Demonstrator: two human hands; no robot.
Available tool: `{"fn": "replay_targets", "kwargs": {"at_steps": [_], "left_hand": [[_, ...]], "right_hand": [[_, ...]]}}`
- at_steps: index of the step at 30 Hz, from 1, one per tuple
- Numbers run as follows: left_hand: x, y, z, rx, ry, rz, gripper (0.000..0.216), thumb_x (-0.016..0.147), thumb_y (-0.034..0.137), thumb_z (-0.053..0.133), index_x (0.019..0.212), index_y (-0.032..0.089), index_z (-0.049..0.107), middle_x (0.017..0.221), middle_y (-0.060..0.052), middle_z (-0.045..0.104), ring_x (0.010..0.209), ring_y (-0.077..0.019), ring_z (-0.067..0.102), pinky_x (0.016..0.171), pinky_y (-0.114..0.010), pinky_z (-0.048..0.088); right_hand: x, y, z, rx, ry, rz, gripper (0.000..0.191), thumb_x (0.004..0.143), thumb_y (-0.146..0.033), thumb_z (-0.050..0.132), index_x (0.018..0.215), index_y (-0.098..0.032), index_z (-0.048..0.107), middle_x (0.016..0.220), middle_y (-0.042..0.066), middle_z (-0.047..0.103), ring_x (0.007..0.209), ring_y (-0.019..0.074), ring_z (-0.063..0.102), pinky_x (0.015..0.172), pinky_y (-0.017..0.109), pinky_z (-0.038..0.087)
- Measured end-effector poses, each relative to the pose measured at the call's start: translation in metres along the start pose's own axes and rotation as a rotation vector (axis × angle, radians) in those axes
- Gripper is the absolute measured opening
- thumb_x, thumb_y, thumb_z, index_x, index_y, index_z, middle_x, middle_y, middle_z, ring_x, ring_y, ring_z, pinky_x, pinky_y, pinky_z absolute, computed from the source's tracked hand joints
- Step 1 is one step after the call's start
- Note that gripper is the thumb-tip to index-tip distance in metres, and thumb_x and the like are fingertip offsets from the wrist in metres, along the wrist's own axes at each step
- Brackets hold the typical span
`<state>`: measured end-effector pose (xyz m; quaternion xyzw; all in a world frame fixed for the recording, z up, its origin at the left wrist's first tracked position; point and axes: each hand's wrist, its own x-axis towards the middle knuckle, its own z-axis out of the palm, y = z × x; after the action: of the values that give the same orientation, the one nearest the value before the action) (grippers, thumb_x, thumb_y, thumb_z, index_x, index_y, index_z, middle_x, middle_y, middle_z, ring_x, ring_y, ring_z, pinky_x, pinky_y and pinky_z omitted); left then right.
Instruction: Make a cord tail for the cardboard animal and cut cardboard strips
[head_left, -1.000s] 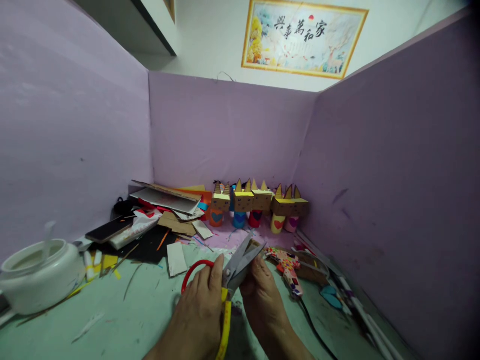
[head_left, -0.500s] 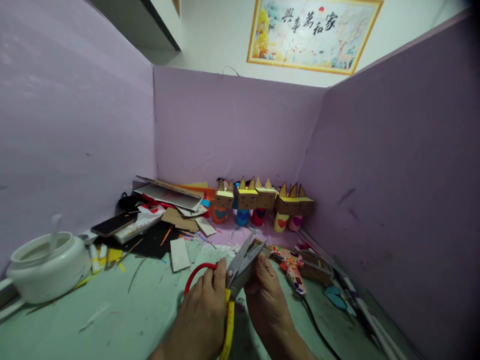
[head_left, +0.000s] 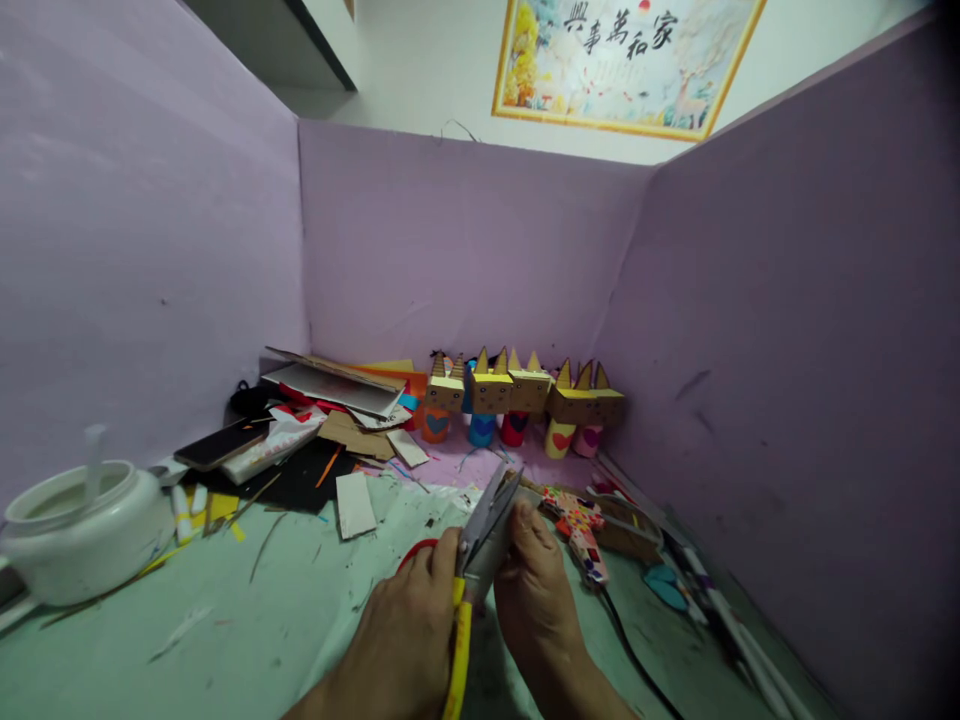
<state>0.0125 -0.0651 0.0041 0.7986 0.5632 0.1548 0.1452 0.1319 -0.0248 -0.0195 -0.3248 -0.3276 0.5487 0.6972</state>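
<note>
My left hand [head_left: 409,625] is closed around the handles of a pair of scissors [head_left: 487,520], one red loop and one yellow. Their metal blades point up and away, slightly parted at the tips. Close against the blades on the right, my right hand [head_left: 536,595] has its thumb and fingers pinched together. Whatever it holds is mostly hidden by the blades and fingers; a greyish surface shows between them, and I cannot tell what it is.
Several cardboard-headed figures [head_left: 491,392] stand along the back. Cardboard scraps [head_left: 356,435] and a phone [head_left: 221,443] lie back left, a white pot [head_left: 90,540] at far left. A patterned glue gun [head_left: 581,530] with a black cord lies right, near a blue piece [head_left: 666,588].
The scissor blades have come closer together, and the red loop is now mostly hidden behind my left hand. My right hand stays beside the blades. The view has shifted slightly.
</note>
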Motion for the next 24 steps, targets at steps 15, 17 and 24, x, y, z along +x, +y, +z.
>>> {"fn": "replay_targets", "kwargs": {"at_steps": [15, 17, 24], "left_hand": [[0.002, 0.008, 0.011, 0.064, 0.083, -0.051, 0.050, 0.085, 0.017, 0.026, 0.133, 0.006, 0.030, 0.123, -0.023, 0.048, 0.106, -0.0290, 0.053, 0.085, -0.042, 0.045], [0.002, 0.008, 0.012, 0.091, 0.094, -0.044, 0.048, 0.085, 0.015, 0.027, 0.132, 0.006, 0.032, 0.121, -0.023, 0.051, 0.102, -0.0279, 0.056, 0.083, -0.041, 0.047], [0.002, 0.005, 0.015, 0.175, 0.123, -0.021, 0.051, 0.078, 0.005, 0.034, 0.129, 0.008, 0.034, 0.113, -0.020, 0.057, 0.093, -0.0247, 0.061, 0.078, -0.037, 0.051]], "right_hand": [[-0.003, 0.003, -0.002, 0.039, -0.041, 0.035, 0.024, 0.073, -0.044, 0.061, 0.072, -0.020, 0.062, 0.061, -0.003, 0.055, 0.054, 0.0116, 0.046, 0.054, 0.024, 0.041], [-0.003, 0.004, -0.003, 0.054, -0.042, 0.043, 0.023, 0.072, -0.043, 0.062, 0.073, -0.020, 0.062, 0.061, -0.003, 0.055, 0.054, 0.0114, 0.046, 0.052, 0.023, 0.040], [-0.005, 0.004, -0.004, 0.060, -0.036, 0.058, 0.024, 0.070, -0.042, 0.064, 0.075, -0.018, 0.061, 0.059, -0.003, 0.053, 0.052, 0.0108, 0.044, 0.047, 0.022, 0.037]]}}
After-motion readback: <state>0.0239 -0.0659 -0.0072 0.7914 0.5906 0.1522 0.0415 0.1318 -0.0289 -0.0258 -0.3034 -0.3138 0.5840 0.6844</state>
